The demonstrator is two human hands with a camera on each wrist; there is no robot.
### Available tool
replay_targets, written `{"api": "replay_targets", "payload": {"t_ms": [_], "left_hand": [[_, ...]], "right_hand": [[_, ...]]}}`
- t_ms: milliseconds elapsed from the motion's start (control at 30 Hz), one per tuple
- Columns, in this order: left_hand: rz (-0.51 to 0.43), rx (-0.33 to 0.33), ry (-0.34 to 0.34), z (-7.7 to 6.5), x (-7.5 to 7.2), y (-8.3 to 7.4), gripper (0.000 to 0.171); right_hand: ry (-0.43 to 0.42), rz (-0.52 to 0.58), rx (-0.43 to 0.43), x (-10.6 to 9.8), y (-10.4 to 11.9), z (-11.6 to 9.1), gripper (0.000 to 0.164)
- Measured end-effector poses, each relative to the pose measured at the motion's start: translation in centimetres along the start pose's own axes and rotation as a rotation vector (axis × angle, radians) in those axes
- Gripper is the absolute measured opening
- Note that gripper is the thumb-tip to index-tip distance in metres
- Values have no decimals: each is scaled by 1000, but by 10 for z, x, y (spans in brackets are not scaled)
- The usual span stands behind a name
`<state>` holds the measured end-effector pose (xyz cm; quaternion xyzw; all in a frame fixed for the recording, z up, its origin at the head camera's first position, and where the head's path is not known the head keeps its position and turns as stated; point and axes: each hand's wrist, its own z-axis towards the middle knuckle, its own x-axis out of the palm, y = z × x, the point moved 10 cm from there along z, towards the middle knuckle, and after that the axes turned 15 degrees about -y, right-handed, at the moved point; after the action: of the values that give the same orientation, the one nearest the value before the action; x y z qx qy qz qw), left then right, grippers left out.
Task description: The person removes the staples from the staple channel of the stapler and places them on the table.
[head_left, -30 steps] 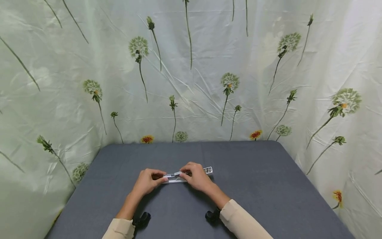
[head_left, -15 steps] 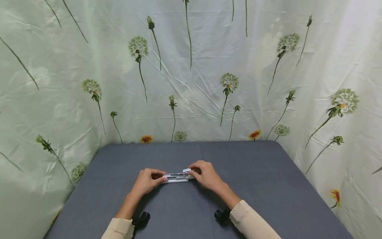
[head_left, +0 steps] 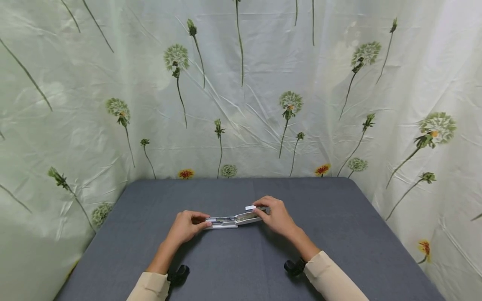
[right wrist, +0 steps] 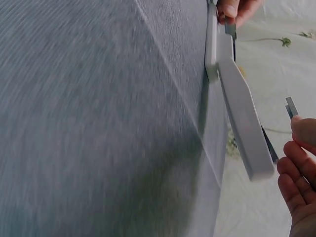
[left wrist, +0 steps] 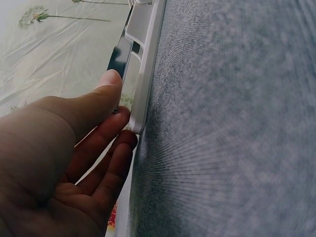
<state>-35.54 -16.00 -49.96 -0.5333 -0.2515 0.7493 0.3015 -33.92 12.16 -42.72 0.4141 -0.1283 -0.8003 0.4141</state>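
A white stapler (head_left: 222, 224) lies folded wide open on the table, its base to the left. Its cover (right wrist: 244, 123) slants up to the right. At the base's left end my left hand (head_left: 185, 228) pinches the metal rail (left wrist: 118, 58) between thumb and index finger, the other fingers loosely bent below. Between the thumb and fingers of my right hand (head_left: 278, 216) is a small strip of staples (right wrist: 292, 107), held in the air above the cover. The cover's far end sits close to those fingers in the right wrist view.
The dark grey cloth-covered table (head_left: 320, 234) spreads out around both hands. Behind it and along the sides hangs a pale curtain (head_left: 241, 104) with printed dandelions. A black wrist strap (head_left: 178, 275) sits at each cuff.
My right hand has moved right and up from over the stapler's middle, carrying the staple strip along. More of the cover now shows. The left hand stays put at the base.
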Motion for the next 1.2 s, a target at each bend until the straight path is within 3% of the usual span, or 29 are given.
{"api": "replay_targets", "payload": {"t_ms": [733,1000,1200], "left_hand": [[-1,-9,-13,-1,-1,-2,19],[-6,-24,-6,-1,-1,-2,18],[-12,-25,-6,-1,-1,-2,18]], "right_hand": [[-101,-80,-21,-58,-36,-9,15],[-134,-108,-7,-71,-51,-14,16],[-101,-114,17,-70,-62,-21,15]]}}
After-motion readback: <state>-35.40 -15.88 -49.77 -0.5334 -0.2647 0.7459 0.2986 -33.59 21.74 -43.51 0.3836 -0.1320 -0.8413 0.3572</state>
